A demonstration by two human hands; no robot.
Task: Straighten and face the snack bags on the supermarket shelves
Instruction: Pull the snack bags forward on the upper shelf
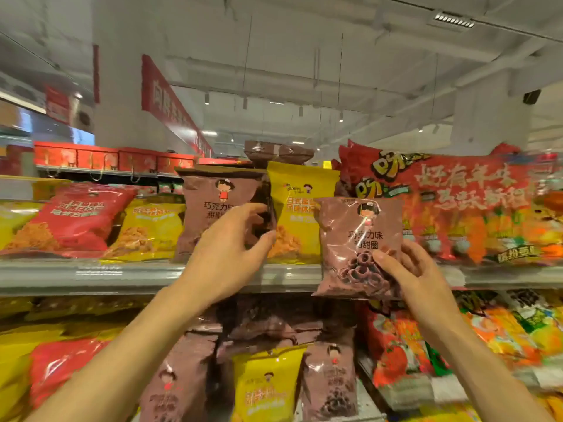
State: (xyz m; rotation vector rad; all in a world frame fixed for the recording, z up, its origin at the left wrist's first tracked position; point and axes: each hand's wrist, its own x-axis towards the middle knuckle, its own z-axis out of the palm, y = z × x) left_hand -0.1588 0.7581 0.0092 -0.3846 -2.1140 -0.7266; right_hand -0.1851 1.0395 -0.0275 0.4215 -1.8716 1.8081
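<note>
Two bare forearms reach up from the bottom edge toward the top shelf (91, 277), a grey metal ledge with a pale price strip. On the far left of that shelf a glossy red snack bag (76, 220) leans back beside a yellow snack bag (149, 231) printed with golden crisps. Next, the left hand (227, 254) curls its fingers and thumb round the right edge of a brown plastic bag of chocolate rings (213, 208), which stands upright on the shelf with its cartoon-girl front facing out. Just behind and to its right stands a tall yellow bag (300, 208), also upright. Further right, the right hand (408, 269) pinches the lower right corner of a second brown chocolate-ring bag (359, 239), held in the air just in front of the shelf edge, front outward. At the far right lies a large blurred red multipack (472, 202).
</note>
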